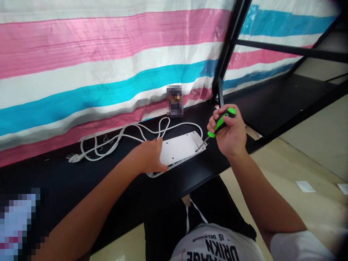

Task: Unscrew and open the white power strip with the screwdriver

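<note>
Head view: the left hand (150, 154) clasps a white power strip (179, 148) on the worktop (67, 188); the right hand (231, 132) grips a screwdriver (219, 124), tip at the strip.

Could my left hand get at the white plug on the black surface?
Likely yes: the plug lies uncovered beside loops of white cord, though your left hand would first have to let go of the white casing.
</note>
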Tool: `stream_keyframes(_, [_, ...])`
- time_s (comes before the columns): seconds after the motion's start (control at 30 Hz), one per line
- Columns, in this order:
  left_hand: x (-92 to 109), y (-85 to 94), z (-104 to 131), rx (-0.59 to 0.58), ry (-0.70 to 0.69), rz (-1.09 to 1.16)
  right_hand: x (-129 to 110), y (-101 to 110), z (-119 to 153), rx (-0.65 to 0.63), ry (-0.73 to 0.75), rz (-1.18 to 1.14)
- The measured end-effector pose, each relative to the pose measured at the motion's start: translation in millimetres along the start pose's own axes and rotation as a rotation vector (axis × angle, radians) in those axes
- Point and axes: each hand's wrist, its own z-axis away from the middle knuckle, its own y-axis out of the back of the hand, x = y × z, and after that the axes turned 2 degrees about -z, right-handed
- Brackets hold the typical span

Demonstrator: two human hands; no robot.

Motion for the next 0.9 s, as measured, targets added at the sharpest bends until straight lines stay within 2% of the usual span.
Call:
stream_keyframes(0.47, [-3.7, -5.6, -2.3, 0.022, 0.002, 0.016, 11.4, -7.5, 16.5, -0.122, 0.082, 0.115])
stream_keyframes(0.63, [-3.5, -4.2, -0.5, 0.027, 0.007, 0.022, 5.7, -10.0, 18.8, -0.104, -0.03, 0.115])
stream_keyframes(0.77, [-3.7, -3.8, -0.9, 0.03, -0.006, 0.029, 6.0, -10.9, 16.1, -0.09, -0.02, 0.031])
stream_keyframes(0.9, [-4.2, -5.3, -2.7, 0.038, -0.013, 0.016, 6.1, -10.0, 12.5, -0.121, -0.042, 0.088])
